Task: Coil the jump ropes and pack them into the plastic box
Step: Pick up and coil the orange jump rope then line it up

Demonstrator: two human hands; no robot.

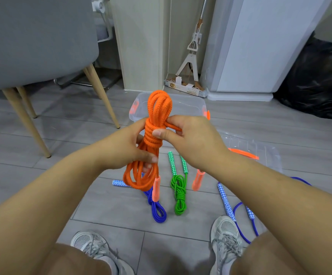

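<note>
L hand [125, 147] was curled round the orange rope [151, 128] just below its wrapped middle. Thumb lay across the front, fingers behind, strands bunched in the fist. R hand [189, 139] pinched the same rope at the wraps: thumb pressed on the front turns, fingers bent over a strand running off to the right. Both hands held the bundle upright above the floor [78, 124], in front of the box [191, 106].

Rope had several tight turns round the middle, w/ a closed bunch of loops standing up above the hands and longer loops hanging below L hand. One orange handle [156, 188] hung at the bottom of those loops. A 2nd handle [198, 179] showed under R wrist, blurred; can't tell if it hung or lay on the floor.

Box was clear plastic w/ orange latches [134, 108], open, on the floor behind the rope. Its inside was mostly hidden by rope + hands. Its clear lid [268, 155] lay on the floor to the right, near R forearm.

On the floor btwn the hands and the shoes [226, 235] lay a green rope [179, 195], coiled and tied, handles pointing toward the box. A blue rope [159, 220] lay just left of it, also coiled, partly behind the orange loops. A 2nd blue rope [225, 199], uncoiled, lay loose by the right shoe, its cord passing under R forearm.

Further out: grey chair [32, 36] at left, mop [193, 56] standing behind the box, black bag [315, 80] at right.
</note>
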